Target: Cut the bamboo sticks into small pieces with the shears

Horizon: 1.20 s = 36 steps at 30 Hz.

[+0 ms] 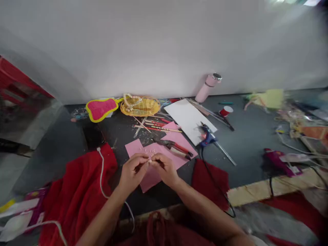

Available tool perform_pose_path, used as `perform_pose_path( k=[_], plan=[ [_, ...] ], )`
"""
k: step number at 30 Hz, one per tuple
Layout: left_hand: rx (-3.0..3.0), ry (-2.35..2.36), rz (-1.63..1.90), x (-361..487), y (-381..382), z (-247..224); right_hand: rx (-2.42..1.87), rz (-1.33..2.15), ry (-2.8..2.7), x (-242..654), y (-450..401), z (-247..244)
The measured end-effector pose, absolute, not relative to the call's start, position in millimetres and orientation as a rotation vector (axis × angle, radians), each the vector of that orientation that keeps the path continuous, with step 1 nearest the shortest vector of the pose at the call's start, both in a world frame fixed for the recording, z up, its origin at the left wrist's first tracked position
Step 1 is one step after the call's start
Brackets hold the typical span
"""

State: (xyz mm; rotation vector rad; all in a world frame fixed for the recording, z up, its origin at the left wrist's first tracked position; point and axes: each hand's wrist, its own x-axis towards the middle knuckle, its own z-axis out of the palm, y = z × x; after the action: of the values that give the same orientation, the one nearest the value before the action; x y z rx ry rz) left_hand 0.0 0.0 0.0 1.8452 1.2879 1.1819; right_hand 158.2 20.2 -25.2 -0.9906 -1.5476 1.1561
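Note:
My left hand and my right hand meet over a pink sheet, fingertips almost touching. Both hands are closed in a pinch on a small pale piece, too small to tell its kind. Just beyond the fingertips, several tiny pale bits lie on the pink sheet. Pliers with red and pale handles rest to the right of these bits.
Behind are patterned sticks, a yellow wicker basket, and a pink paddle-shaped piece. To the right lie white board, a blue glue gun and a pink bottle. Red cloth covers the left front.

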Motion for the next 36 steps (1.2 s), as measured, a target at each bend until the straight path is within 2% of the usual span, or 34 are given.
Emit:
perform_pose_path(
  k=[11,15,19,25,31,36],
  plan=[
    [1.864,1.345,1.172,-1.0,0.8,-3.1,-1.015,1.113,-1.626,160.5,20.6,-27.2],
    [1.924,1.475,1.259,-12.8,6.5,-3.8,-0.996,0.781,-1.840,171.4,34.5,-25.2],
    [1.838,1.634,1.386,-25.1,12.3,-0.3,-1.157,0.448,-2.043,182.4,48.8,-27.9],
    [1.891,1.578,1.376,-23.2,11.6,0.3,-1.280,0.347,-2.147,180.2,49.6,-38.0],
    [1.885,1.563,1.360,-22.4,11.6,-2.8,-1.243,0.317,-2.160,201.0,49.9,-16.8],
    [1.893,1.548,1.336,-20.9,11.5,-6.3,-1.425,0.096,-2.302,236.3,54.0,-10.9]
  ],
)
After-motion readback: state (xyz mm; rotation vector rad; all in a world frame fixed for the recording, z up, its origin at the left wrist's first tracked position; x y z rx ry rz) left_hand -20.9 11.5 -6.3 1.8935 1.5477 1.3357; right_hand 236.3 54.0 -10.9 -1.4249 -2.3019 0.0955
